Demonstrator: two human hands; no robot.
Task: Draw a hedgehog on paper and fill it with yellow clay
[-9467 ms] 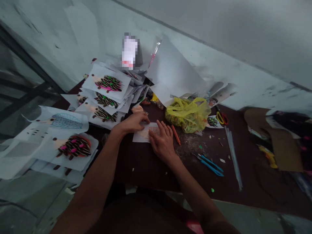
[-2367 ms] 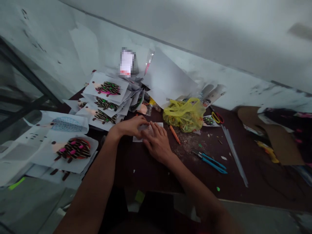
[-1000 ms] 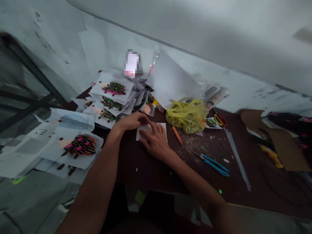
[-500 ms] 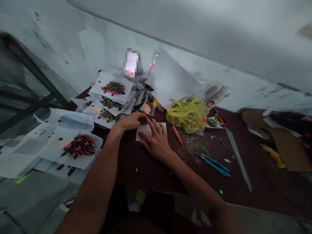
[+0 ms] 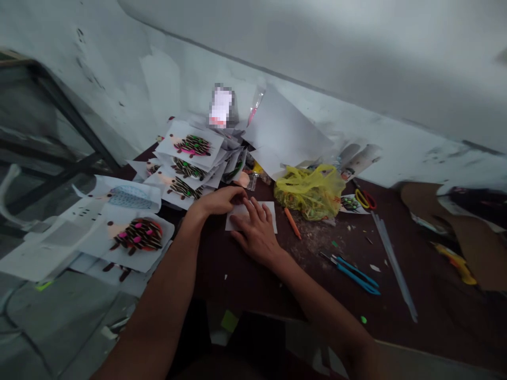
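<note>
Head view: a dark worktop [image 5: 237, 269] carries a crinkled yellow bag [image 5: 311, 192]. Near it, the right hand [image 5: 256, 232] lies flat, fingers spread, on white paper [image 5: 238, 210]. The left hand [image 5: 222, 201] curls at the paper's far side; I cannot tell whether its fingers grip anything. Beside the paper lies an orange stick [image 5: 292, 222].

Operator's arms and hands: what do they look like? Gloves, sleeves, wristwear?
Left hand and right hand: both ungloved. Left forearm and right forearm: bare, no sleeves in frame. No watch, band or cable shows. Too dim to rule out rings or small markings.
</note>
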